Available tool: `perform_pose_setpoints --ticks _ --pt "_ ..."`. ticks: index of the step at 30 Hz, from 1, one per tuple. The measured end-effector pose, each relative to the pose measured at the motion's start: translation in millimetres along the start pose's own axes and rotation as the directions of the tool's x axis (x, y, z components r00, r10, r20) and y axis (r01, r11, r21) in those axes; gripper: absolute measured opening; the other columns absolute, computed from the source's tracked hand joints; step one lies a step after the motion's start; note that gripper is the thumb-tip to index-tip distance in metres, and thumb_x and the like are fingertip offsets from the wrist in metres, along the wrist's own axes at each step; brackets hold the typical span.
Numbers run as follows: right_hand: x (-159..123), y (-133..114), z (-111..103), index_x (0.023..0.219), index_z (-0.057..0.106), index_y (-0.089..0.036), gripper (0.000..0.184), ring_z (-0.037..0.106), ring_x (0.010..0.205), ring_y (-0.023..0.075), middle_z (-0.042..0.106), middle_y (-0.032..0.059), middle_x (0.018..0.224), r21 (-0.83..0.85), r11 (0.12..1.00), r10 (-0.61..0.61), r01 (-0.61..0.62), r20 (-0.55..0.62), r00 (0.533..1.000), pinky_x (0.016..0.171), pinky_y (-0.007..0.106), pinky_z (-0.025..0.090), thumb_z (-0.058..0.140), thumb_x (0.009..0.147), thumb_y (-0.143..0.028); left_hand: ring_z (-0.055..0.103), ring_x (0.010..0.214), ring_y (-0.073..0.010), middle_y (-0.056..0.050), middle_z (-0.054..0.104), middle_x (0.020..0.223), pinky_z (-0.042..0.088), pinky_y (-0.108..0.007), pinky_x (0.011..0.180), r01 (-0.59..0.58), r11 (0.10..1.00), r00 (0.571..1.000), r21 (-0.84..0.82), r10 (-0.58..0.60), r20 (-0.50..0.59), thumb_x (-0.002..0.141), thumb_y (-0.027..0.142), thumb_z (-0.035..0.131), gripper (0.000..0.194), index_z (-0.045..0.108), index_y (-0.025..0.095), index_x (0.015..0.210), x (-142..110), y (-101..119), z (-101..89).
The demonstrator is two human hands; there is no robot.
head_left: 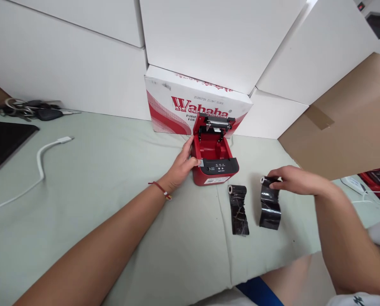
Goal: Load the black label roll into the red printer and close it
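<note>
In the head view, the left hand (181,169) braces the red printer (211,178), its thumb on the front corner and its fingers along the side wall, probably so that the light casing cannot slide. These fingers are moderately spread around that corner; whether they press hard, I cannot tell. The right hand (296,179) pinches the upper end of a black roll (270,209), thumb and fingers narrow near the white core, which likely lets the loose length hang free without creasing.

The printer sits on the green cloth (164,259), just in front of the Wahaha carton (166,108), its lid raised and leaning back towards the carton. Inside is a bare red bay; the front panel is black, with small buttons and a pale label below. A 2nd roll (238,212) lies between the printer and the right hand, partly unwound and wrinkled (the held 1 looks glossier), probably laid there for easy reach.
</note>
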State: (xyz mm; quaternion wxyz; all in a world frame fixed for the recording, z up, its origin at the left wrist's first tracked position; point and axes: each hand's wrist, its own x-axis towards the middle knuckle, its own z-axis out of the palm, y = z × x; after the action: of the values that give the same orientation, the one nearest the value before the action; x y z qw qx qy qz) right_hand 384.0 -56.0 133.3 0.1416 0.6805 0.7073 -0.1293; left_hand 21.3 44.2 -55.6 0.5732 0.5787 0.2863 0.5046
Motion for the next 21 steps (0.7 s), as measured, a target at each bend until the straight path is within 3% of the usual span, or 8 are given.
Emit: perform_pose_setpoints --ticks 2,6,10,12,14,17,19,21 --pt "5.5 -8.0 23.1 0.114 0.089 -0.024 0.026 0.083 0.098 0.0312 0.089 0.0106 0.114 0.007 1.000 0.026 -0.027 0.112 0.993 0.084 0.040 0.063 0.072 0.095 -0.030 0.035 0.173 -0.0381 -0.006 0.036 0.188 0.028 -0.060 0.144 0.043 0.998 0.999 -0.044 -0.043 0.019 0.085 0.037 0.069 0.102 0.029 0.030 0.179 -0.2 3.6 0.6" --pt "10.7 -47.4 59.8 0.135 0.081 -0.021 0.037 0.081 0.116 0.0298 0.083 0.0130 0.137 0.199 0.979 -0.033 0.054 -0.107 0.994 0.100 0.041 0.061 0.059 0.108 -0.034 0.037 0.172 -0.0388 -0.006 0.040 0.186 0.033 -0.059 0.143 0.057 0.995 0.998 -0.081 -0.055 0.035 0.083 0.036 0.070 0.104 0.030 0.031 0.179 -0.6 7.8 0.9" --pt "7.4 -82.6 75.0 0.139 0.079 -0.022 0.037 0.079 0.120 0.0309 0.080 0.0132 0.140 0.207 0.960 -0.188 0.188 -0.020 0.982 0.100 0.040 0.061 0.069 0.103 -0.028 0.039 0.171 -0.0395 -0.006 0.044 0.184 0.033 -0.062 0.142 0.076 0.995 0.997 -0.062 -0.075 0.027 0.084 0.037 0.069 0.103 0.028 0.031 0.179 -1.4 9.1 0.6" --pt "-0.9 -89.6 65.5 0.137 0.079 -0.022 0.037 0.080 0.113 0.0315 0.081 0.0135 0.133 0.156 0.963 -0.229 0.220 0.047 0.972 0.095 0.041 0.061 0.070 0.101 -0.024 0.039 0.171 -0.0392 -0.006 0.042 0.185 0.031 -0.062 0.143 0.070 0.995 0.997 -0.065 -0.068 0.032 0.084 0.037 0.068 0.103 0.028 0.031 0.179 -1.8 9.7 0.8" --pt "-11.8 -91.2 42.7 0.135 0.080 -0.024 0.034 0.079 0.107 0.0283 0.081 0.0112 0.128 0.206 0.920 -0.349 0.333 0.046 0.936 0.092 0.039 0.061 0.067 0.104 -0.027 0.036 0.173 -0.0391 -0.006 0.038 0.187 0.028 -0.063 0.144 0.060 0.996 0.998 -0.061 -0.058 0.034 0.084 0.037 0.068 0.103 0.029 0.031 0.179 -2.0 10.1 1.2" --pt "-16.9 -96.9 -3.3 0.136 0.078 -0.027 0.032 0.078 0.108 0.0243 0.080 0.0085 0.131 0.246 0.842 -0.455 0.480 -0.153 0.877 0.094 0.036 0.061 0.062 0.109 -0.034 0.031 0.175 -0.0389 -0.006 0.032 0.189 0.026 -0.062 0.145 0.054 0.997 0.998 -0.053 -0.053 0.022 0.082 0.036 0.069 0.103 0.032 0.030 0.178 -1.3 9.3 1.1" --pt "-3.6 -110.7 -27.8 0.138 0.077 -0.027 0.033 0.077 0.110 0.0255 0.080 0.0089 0.133 0.128 0.891 -0.384 0.435 -0.295 0.875 0.094 0.037 0.060 0.062 0.109 -0.033 0.032 0.174 -0.0387 -0.005 0.034 0.189 0.027 -0.062 0.144 0.041 0.998 0.999 -0.045 -0.041 0.017 0.083 0.035 0.069 0.101 0.034 0.032 0.178 -0.3 7.5 0.6" --pt "22.0 -132.9 -40.5 0.138 0.077 -0.025 0.035 0.077 0.114 0.0287 0.080 0.0105 0.135 -0.018 0.950 -0.302 0.313 -0.324 0.897 0.095 0.039 0.059 0.065 0.105 -0.027 0.033 0.174 -0.0390 -0.004 0.037 0.187 0.029 -0.063 0.143 0.021 0.999 1.000 -0.028 -0.020 0.008 0.083 0.034 0.068 0.099 0.037 0.034 0.177 0.6 4.9 0.4"
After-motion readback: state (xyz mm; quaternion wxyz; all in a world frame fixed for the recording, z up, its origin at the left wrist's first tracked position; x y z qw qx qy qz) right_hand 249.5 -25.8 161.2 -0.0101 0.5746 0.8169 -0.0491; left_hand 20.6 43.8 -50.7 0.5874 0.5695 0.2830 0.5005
